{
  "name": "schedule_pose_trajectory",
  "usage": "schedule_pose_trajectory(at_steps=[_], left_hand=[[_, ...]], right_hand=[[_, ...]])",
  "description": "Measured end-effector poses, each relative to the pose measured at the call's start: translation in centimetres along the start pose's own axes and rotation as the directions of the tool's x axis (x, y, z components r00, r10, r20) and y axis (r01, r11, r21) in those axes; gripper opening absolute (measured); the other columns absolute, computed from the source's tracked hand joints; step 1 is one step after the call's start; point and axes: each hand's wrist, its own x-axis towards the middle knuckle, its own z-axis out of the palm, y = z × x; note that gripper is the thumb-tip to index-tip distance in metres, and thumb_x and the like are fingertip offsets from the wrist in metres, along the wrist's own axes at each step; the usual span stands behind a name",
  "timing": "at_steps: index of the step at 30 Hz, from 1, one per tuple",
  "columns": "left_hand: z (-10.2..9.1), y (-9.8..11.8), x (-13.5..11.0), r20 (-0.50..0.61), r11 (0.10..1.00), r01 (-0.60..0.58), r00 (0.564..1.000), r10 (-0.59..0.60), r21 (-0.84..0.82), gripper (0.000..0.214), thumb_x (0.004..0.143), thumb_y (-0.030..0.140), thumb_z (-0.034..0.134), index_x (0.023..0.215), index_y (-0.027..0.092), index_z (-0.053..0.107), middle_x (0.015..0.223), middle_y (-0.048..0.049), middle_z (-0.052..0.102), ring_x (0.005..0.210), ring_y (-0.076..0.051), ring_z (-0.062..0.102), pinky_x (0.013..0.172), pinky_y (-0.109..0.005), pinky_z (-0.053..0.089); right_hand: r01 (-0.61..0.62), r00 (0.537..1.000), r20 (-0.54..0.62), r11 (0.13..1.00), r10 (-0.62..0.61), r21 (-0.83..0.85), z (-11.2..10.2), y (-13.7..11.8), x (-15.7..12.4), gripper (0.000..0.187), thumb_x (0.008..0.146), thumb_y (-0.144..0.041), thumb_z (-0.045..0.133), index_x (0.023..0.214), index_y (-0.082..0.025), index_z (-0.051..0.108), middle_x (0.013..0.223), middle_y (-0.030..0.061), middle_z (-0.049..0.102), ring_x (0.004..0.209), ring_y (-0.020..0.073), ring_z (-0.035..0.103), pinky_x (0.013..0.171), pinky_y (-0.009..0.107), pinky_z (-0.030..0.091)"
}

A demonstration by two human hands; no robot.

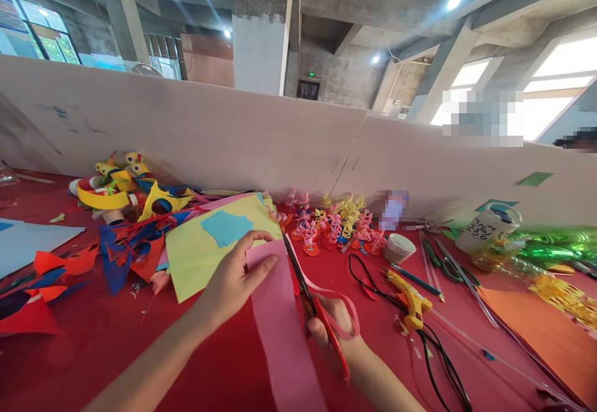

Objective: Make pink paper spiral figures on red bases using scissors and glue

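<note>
The left hand (233, 278) holds a pink paper strip (280, 325) by its upper end, above the red desk (93, 350). Its grip is clamped on the paper, with the thumb on top and the fingers curled over the far edge. The strip runs from that hand down toward the bottom of the view, between the two forearms.

The right hand (333, 331) has its grip closed through the red loops of the scissors (303, 287). The blades point up and away along the strip's right edge (whether they are biting into the paper just there is hard to tell).

Just beyond the left hand, a yellow-green sheet (196, 256) lies flat with a small blue cut-out (226, 226) on it. To the left is a heap of red and blue scraps (125, 247), and behind it are yellow paper figures (125, 185).

To the right of the scissors, a yellow glue gun (410, 300) lies on the desk with its black cord looping toward the near edge. A cluster of pink and yellow paper curls (336, 225) stands near the pale partition (209, 132). An orange sheet (545, 331) lies at the far right.
</note>
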Motion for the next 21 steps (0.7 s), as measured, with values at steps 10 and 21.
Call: schedule_pose_trajectory(at_steps=[10,21], left_hand=[[-6.2,-9.7,3.7,-0.007,0.725,0.164,0.977,-0.214,0.669,0.042,0.075,0.028,0.054,0.114,0.012,0.058,0.109,-0.0176,0.066,0.103,-0.036,0.060,0.082,-0.041,0.046],[-1.8,-1.5,0.6,0.747,0.940,-0.338,0.616,0.251,-0.037,0.066,0.074,0.024,0.065,0.135,0.035,0.042,0.143,0.0018,0.044,0.133,-0.024,0.035,0.109,-0.037,0.028]], right_hand=[[0.054,0.958,0.272,0.989,-0.090,0.138,0.3,-0.4,-0.4,0.069,0.069,-0.087,0.022,0.055,-0.020,0.025,0.053,-0.0056,0.024,0.047,0.0074,0.022,0.043,0.024,0.014],[0.049,0.931,0.343,0.975,-0.122,0.215,-0.7,-2.1,-0.6,0.070,0.065,-0.089,0.025,0.055,-0.020,0.028,0.051,-0.0061,0.027,0.045,0.0066,0.021,0.042,0.023,0.015]])
